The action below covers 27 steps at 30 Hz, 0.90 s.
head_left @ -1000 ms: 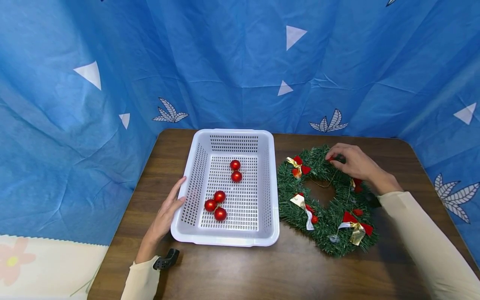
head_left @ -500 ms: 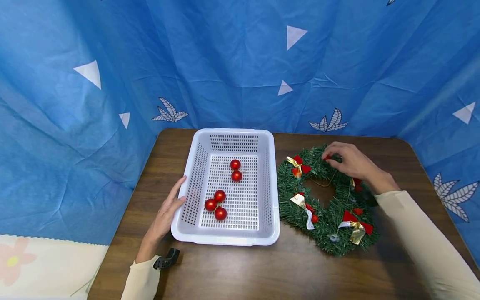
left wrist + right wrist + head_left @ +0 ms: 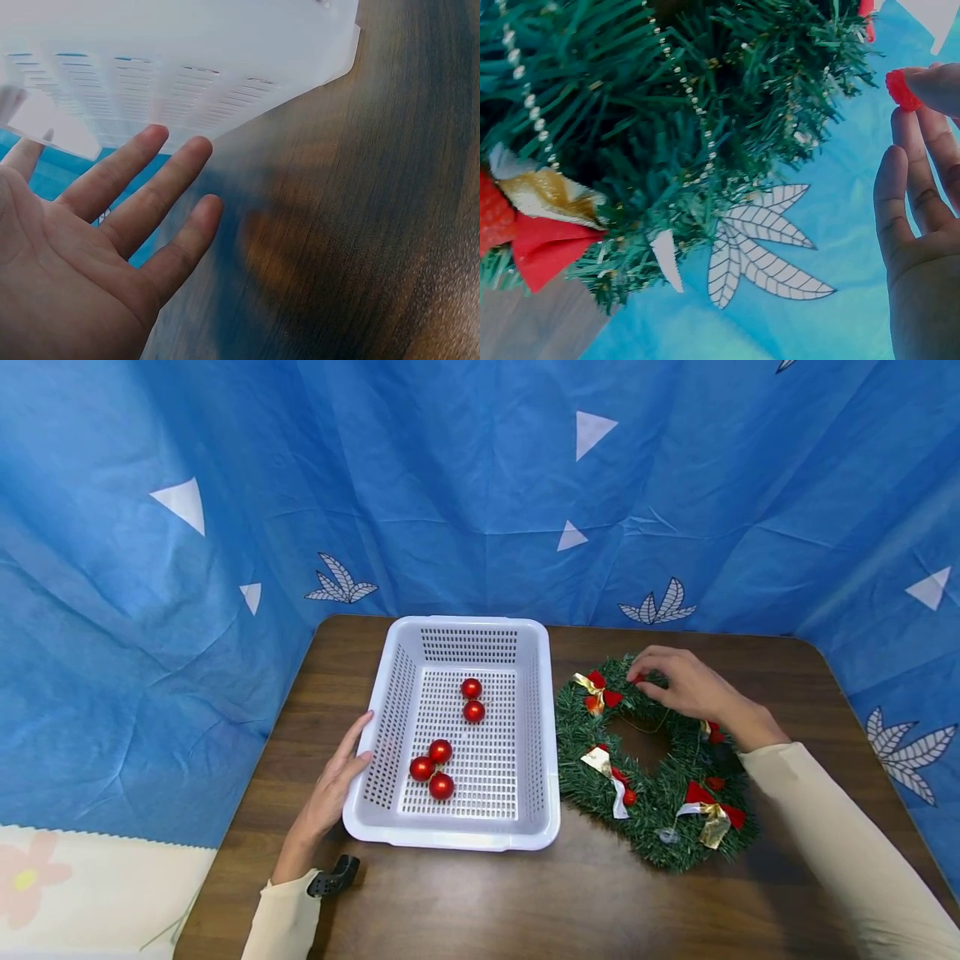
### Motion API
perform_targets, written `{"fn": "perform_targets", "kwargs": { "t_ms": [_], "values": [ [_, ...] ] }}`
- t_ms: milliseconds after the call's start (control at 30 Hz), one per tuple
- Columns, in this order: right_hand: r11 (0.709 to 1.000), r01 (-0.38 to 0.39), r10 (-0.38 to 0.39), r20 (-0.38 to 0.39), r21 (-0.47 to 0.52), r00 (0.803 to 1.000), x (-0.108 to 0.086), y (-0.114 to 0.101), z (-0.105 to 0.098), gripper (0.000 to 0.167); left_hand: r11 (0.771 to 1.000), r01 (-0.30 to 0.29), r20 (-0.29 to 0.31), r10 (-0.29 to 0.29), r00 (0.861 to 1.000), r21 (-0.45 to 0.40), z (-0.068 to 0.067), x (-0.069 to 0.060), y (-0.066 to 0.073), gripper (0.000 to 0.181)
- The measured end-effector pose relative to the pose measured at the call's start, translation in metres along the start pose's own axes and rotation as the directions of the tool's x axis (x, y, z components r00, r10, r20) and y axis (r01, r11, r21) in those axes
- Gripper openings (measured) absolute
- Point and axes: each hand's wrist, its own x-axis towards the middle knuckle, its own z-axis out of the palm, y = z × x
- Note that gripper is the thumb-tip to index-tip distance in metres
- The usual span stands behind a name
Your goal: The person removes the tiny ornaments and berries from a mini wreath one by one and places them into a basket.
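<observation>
Over the upper part of the green wreath [image 3: 652, 839], my right hand [image 3: 693, 689] pinches a small red piece [image 3: 637, 679] between thumb and fingers. In the right wrist view that red piece [image 3: 903, 91] looks bumpy, held at the fingertips of the right hand [image 3: 926, 187] beside the wreath [image 3: 780, 112]. My left hand [image 3: 330, 785] lies along the left side of the white basket [image 3: 450, 840], fingers extended. The left wrist view shows the left hand [image 3: 112, 232] with fingers spread next to the basket wall [image 3: 187, 45].
Inside the basket lie several shiny red balls [image 3: 441, 786], in two clusters. Red, gold and white bows [image 3: 712, 814] decorate the wreath, which stands right of the basket on the brown wooden table [image 3: 480, 902]. A blue curtain [image 3: 480, 485] hangs behind.
My right hand has moved left along the top of the wreath, with the red piece still pinched. The left hand and the basket stay in place.
</observation>
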Motion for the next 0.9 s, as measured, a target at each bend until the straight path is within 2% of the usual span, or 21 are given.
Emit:
{"fn": "perform_targets", "kwargs": {
  "t_ms": [500,600,767,900],
  "values": [
    [0.996,0.093,-0.093,0.033,0.0,0.995,0.011,-0.027,0.006,0.022,1.0,-0.013,-0.007,0.014,1.0,0.016,0.0,0.001,-0.002,0.057],
    [0.991,0.132,-0.132,0.038,0.009,0.99,0.013,-0.035,0.007,0.022,1.0,-0.012,-0.009,0.012,1.0,0.017,0.0,0.001,-0.003,0.057],
    [0.98,0.197,-0.197,0.023,0.018,0.98,0.018,-0.045,0.01,0.024,0.999,-0.005,-0.019,0.006,1.0,0.031,0.001,0.001,-0.002,0.057],
    [0.977,0.21,-0.211,0.012,0.044,0.977,0.02,-0.049,0.011,0.025,0.999,-0.006,-0.02,0.006,1.0,0.039,0.001,0.002,-0.001,0.057]
  ]
}}
